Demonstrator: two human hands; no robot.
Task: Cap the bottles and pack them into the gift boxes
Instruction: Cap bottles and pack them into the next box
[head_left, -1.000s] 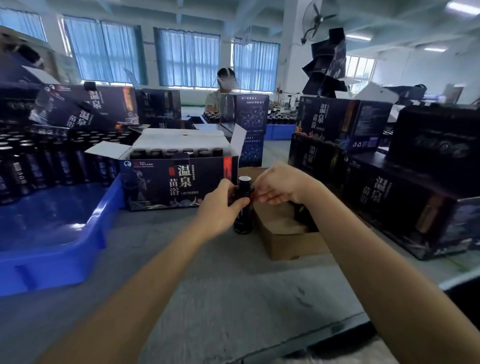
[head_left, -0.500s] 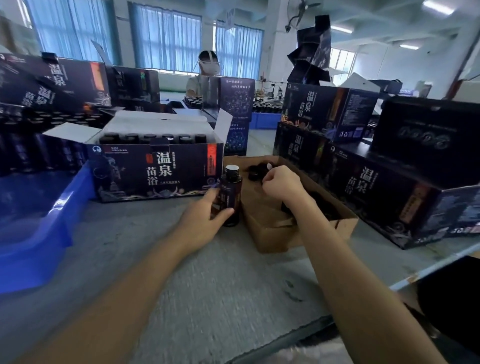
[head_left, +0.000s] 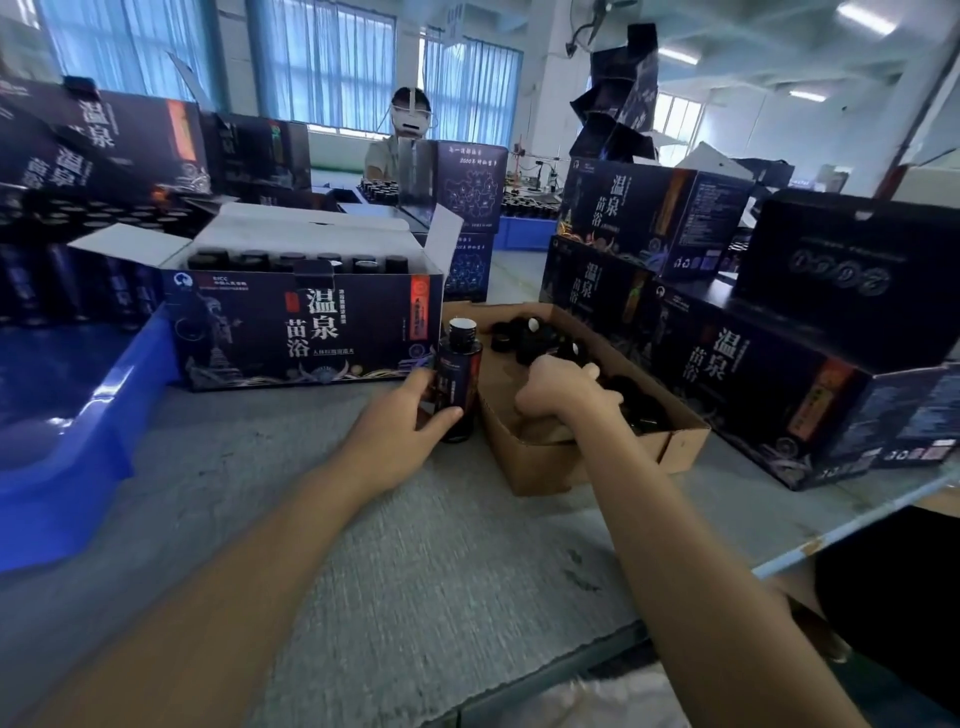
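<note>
A dark bottle (head_left: 460, 364) stands upright on the grey table, its neck bare with a pale seal on top. My left hand (head_left: 400, 431) grips its lower body from the left. Just behind it is an open dark gift box (head_left: 311, 327) with a row of capped bottles inside. To the right, a brown cardboard tray (head_left: 545, 467) holds several loose black caps (head_left: 524, 335). My right hand (head_left: 563, 389) reaches down into that tray with curled fingers; the fingertips are hidden, so whether they hold a cap is unclear.
A blue plastic bin (head_left: 78, 441) sits at the left, with rows of dark bottles behind it. Closed gift boxes (head_left: 753, 374) are stacked along the right side. A person (head_left: 405, 135) works at the far table. The table's front edge runs diagonally at lower right.
My right hand left the top of the bottle and went right and down into the tray of caps. My left hand kept its grip on the standing bottle.
</note>
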